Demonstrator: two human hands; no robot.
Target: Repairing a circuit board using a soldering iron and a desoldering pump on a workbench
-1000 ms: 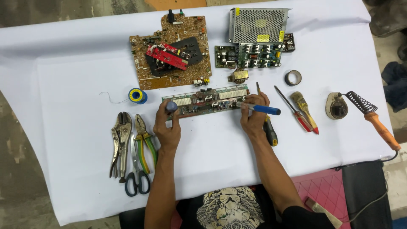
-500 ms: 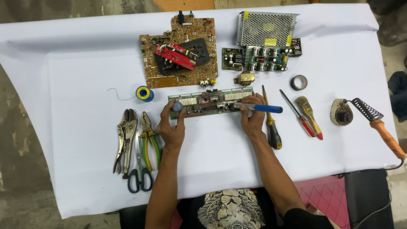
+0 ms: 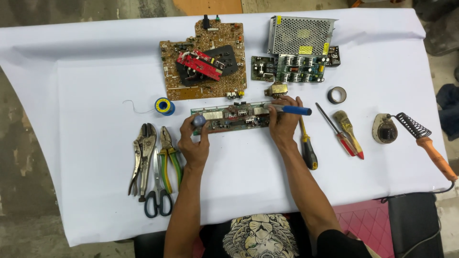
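**Working a long circuit board with both hands**

Steadying a long, narrow green circuit board (image 3: 229, 117) at the middle of the white-covered counter (image 3: 86, 62), lengthwise from left to right. Left hand (image 3: 193, 141) closed on the board's left end, thumb and fingers pinched about a small round blue-grey part (image 3: 199, 120) there. Right hand (image 3: 283, 122) clenched around a blue-handled tool (image 3: 289, 110), held level, shaft pointing left over the board's right end; whether the tip touches the board cannot be told.

Just behind the board: a big brown circuit board (image 3: 203, 59) carrying a red board (image 3: 198, 64) and a black plate. To its right, a perforated metal power-supply case (image 3: 299, 36) with a green board (image 3: 299, 68) in front. Near the left end of the long board, a small spool of solder (image 3: 164, 105), loose wire trailing left.

Left of the left hand, side by side: locking pliers (image 3: 142, 155), black-handled scissors (image 3: 158, 196), green-and-yellow pliers (image 3: 169, 155).

Right of the right hand: a black-and-yellow screwdriver (image 3: 307, 145), a red-handled screwdriver (image 3: 337, 129), a small brush (image 3: 348, 131), a roll of tape (image 3: 337, 94). Farther right, a round stand base (image 3: 385, 129) with a coil holder and an orange-handled soldering iron (image 3: 435, 155).
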